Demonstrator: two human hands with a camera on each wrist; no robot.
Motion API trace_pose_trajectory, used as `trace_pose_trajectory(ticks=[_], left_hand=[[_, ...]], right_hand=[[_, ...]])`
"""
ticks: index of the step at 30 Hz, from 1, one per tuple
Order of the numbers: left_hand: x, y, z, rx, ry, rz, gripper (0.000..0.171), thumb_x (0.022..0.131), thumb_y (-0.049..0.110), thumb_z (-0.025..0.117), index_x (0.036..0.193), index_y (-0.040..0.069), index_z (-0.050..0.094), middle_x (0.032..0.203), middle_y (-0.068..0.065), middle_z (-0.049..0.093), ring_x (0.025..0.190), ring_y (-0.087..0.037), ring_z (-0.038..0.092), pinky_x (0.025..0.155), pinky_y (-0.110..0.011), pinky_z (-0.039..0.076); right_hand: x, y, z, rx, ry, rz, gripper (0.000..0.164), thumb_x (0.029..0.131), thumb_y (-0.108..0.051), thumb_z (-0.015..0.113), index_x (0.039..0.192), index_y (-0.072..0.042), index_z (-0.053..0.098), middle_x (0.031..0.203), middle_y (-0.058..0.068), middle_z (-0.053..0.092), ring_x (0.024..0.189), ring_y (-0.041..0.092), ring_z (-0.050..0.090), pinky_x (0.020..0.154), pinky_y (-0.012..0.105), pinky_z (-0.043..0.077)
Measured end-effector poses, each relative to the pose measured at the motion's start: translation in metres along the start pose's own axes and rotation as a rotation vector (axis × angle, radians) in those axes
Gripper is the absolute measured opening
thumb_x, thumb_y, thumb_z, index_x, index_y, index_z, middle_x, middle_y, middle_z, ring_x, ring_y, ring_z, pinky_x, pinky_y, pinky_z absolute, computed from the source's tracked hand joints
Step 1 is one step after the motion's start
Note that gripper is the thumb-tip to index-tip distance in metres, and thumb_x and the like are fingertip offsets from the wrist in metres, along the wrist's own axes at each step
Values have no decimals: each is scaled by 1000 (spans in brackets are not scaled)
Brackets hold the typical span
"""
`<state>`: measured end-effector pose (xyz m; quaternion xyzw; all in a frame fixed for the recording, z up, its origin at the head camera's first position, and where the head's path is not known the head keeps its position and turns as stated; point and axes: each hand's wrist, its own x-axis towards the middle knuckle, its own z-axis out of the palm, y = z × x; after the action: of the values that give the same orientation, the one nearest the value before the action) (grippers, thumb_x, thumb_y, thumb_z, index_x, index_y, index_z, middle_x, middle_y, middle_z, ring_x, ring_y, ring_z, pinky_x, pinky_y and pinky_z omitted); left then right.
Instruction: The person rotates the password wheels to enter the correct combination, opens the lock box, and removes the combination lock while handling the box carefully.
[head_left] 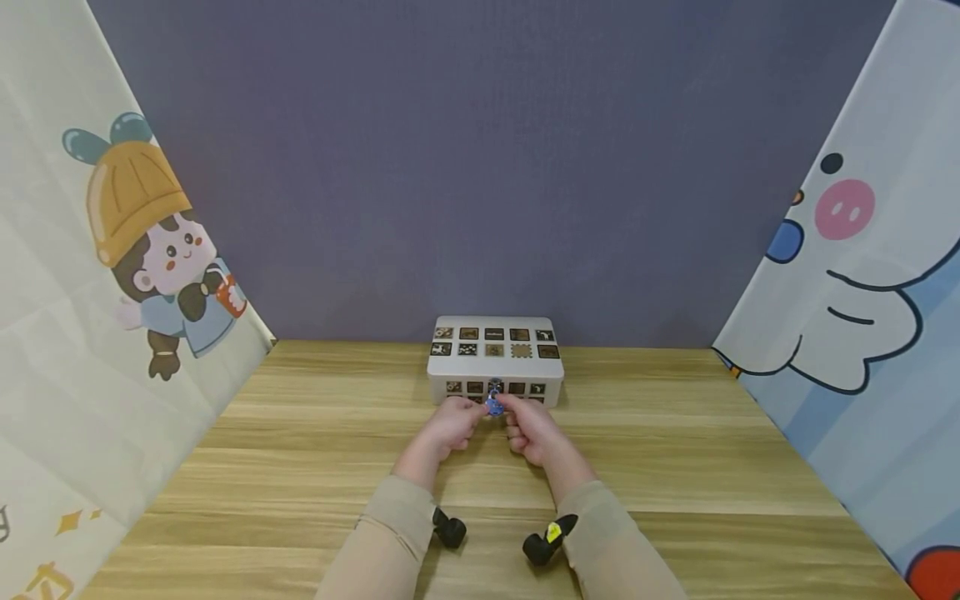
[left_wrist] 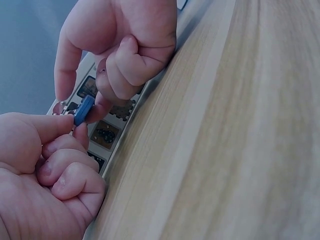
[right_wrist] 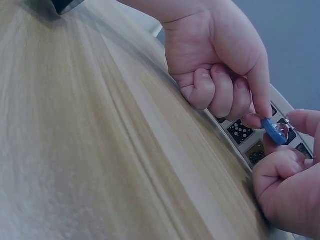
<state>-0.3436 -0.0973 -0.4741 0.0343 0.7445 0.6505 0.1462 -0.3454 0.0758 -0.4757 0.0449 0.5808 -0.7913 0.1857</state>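
Observation:
At the front face of a white box [head_left: 495,369] printed with small dark pictures, both hands meet around a small blue padlock [head_left: 494,407]. My left hand [head_left: 452,423] pinches its blue body between thumb and index finger, as the left wrist view shows. From the other side, my right hand [head_left: 534,432] pinches it too, with one finger on the silver metal part [right_wrist: 283,129]. The other fingers of both hands are curled in. Fingertips cover much of the padlock [left_wrist: 84,110], so I cannot tell whether its shackle is fastened. The box lid looks closed.
The box stands on a wood-grain table [head_left: 315,433], near a dark grey-blue back wall [head_left: 480,167]. Printed cloth panels with cartoon figures border the left side [head_left: 60,350] and right side [head_left: 885,333]. Black wrist-camera mounts sit at both sleeves.

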Motion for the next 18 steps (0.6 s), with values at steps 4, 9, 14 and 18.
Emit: trace_pose_trajectory(ticks=[4,9,14,18], left_hand=[[0,0,0,-4,-6,6,29,102,19,58,103,-10,63,57,8,36,49,-6,31,43,-19,28],[-1,1,1,3,-7,6,31,103,21,58,107,-9,64,57,8,36,48,-6,31,43,-18,28],[-2,2,0,5,-6,9,32,103,21,58,114,-9,64,58,8,36,48,-6,30,43,-18,28],[-3,1,0,1,-5,15,32,103,21,58,114,-8,64,58,8,37,47,-5,31,43,-18,29]], right_hand=[[0,0,1,-9,0,-4,17,96,-23,66,91,-7,66,57,-9,35,43,1,27,39,16,20],[1,2,2,-44,12,-14,12,94,-17,66,93,-5,65,58,-8,37,44,2,28,38,17,22],[1,3,3,-63,19,-31,11,94,-14,66,94,-3,65,57,-7,36,43,3,27,38,18,22],[2,4,3,-81,22,-42,11,94,-13,65,94,-2,64,58,-7,36,43,3,27,38,18,22]])
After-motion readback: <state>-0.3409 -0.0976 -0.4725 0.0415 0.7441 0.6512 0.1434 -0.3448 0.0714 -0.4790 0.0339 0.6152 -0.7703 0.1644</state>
